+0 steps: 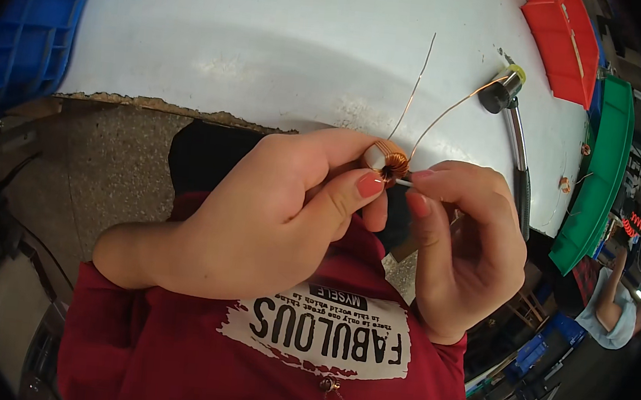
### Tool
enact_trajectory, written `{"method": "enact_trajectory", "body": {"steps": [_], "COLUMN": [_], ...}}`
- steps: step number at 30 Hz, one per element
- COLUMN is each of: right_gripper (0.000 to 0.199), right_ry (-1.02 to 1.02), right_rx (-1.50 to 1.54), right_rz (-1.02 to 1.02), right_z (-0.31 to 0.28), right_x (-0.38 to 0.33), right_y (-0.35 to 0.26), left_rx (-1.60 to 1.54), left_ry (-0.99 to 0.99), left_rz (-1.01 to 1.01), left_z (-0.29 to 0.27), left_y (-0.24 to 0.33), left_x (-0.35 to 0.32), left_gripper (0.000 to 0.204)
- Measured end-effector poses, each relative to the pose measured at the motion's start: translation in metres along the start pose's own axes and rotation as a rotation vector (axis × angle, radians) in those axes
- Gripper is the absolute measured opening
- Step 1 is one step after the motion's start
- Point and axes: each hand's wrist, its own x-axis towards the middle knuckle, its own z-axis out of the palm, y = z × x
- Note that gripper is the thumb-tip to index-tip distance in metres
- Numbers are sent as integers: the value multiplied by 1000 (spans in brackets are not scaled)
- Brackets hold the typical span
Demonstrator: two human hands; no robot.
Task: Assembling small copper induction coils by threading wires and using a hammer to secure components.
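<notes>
My left hand is closed around a small toroidal coil, a ring wound with copper wire, with its thumb pressed against the near side. Part of the ring shows a pale, unwound patch. Two long copper wire leads rise from it over the table, and the curved one overlaps the mallet head in the view. Close on the right, my right hand pinches a thin whitish rod between thumb and forefinger. The rod's tip meets the coil near its centre hole; whether it passes inside is hidden.
A mallet with a black-and-yellow head lies on the white table, whose front edge is chipped. Red and green bins line the right, near another small coil. A blue crate stands left. Another person is far right.
</notes>
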Motion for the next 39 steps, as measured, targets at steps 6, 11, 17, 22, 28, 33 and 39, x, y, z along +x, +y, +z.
{"method": "enact_trajectory", "body": {"steps": [6, 11, 17, 22, 28, 33, 39], "right_gripper": [22, 24, 25, 25, 24, 23, 24], "right_ry": [49, 12, 26, 41, 55, 46, 4], "right_rx": [-177, -275, -312, -317, -420, -397, -368], "right_rz": [15, -46, -46, -123, -223, -272, -197], "right_z": [4, 3, 8, 12, 17, 21, 20], "right_x": [-2, -2, -3, -2, -2, -3, -4], "right_y": [-6, -3, -4, -1, 1, 5, -1], "left_rx": [-7, 32, 49, 54, 164, 195, 143], "left_ry": [-3, 2, -5, 0, 24, 42, 63], "left_rz": [22, 55, 52, 64, 128, 165, 127], "left_z": [1, 1, -2, -1, -1, -1, 2], "left_y": [-4, -6, -8, -8, -12, -14, -17], "left_x": [0, 2, 1, 1, 1, -2, -7], "left_gripper": [27, 27, 27, 26, 25, 22, 18]}}
